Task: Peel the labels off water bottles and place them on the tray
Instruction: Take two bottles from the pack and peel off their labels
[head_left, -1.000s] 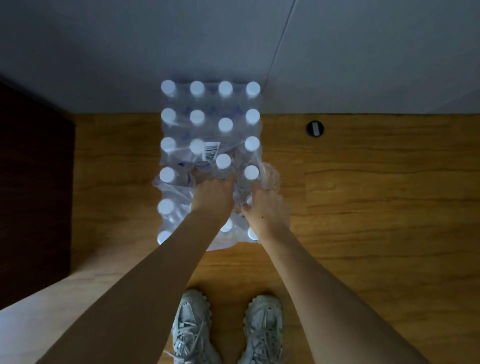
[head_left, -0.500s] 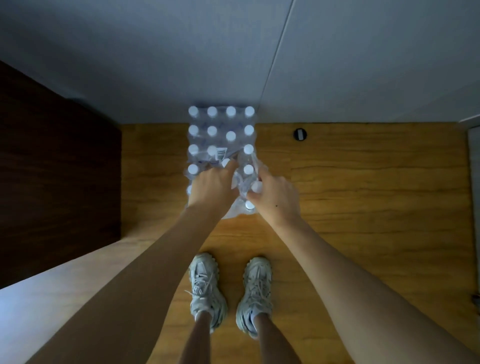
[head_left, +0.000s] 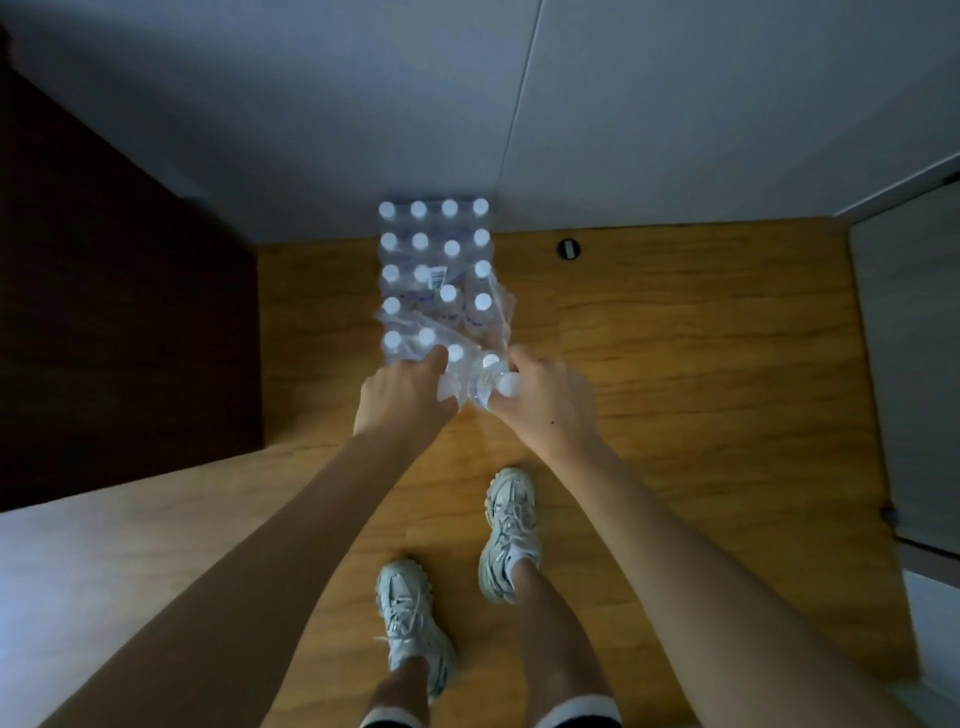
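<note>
Two hands work at the near end of a shrink-wrapped pack of water bottles (head_left: 434, 275) that stands on the wooden floor (head_left: 675, 374), its far end against the pale wall (head_left: 363, 104). On the left, the left hand (head_left: 402, 397) has its fingers curled into the torn plastic wrap (head_left: 467, 379) at the pack's near edge, beside a white cap. On the right, the right hand (head_left: 548, 402) is curled round the neck of a bottle (head_left: 506, 384) at the near right corner, whose cap shows at the fingertips.

The step in hand appears to be getting a bottle free of the wrap. It would go best if the left hand holds the film down and back while the right draws the bottle straight up by its neck, so that the neighbouring bottles do not topple.

The pack shows rows of white caps, four across; the film is intact at the far rows and torn and crumpled at the near ones. Pale labels with blue print and a small barcode sticker show through. No tray is in view.

The person's two pale trainers (head_left: 511, 535) stand just behind the hands.
</note>
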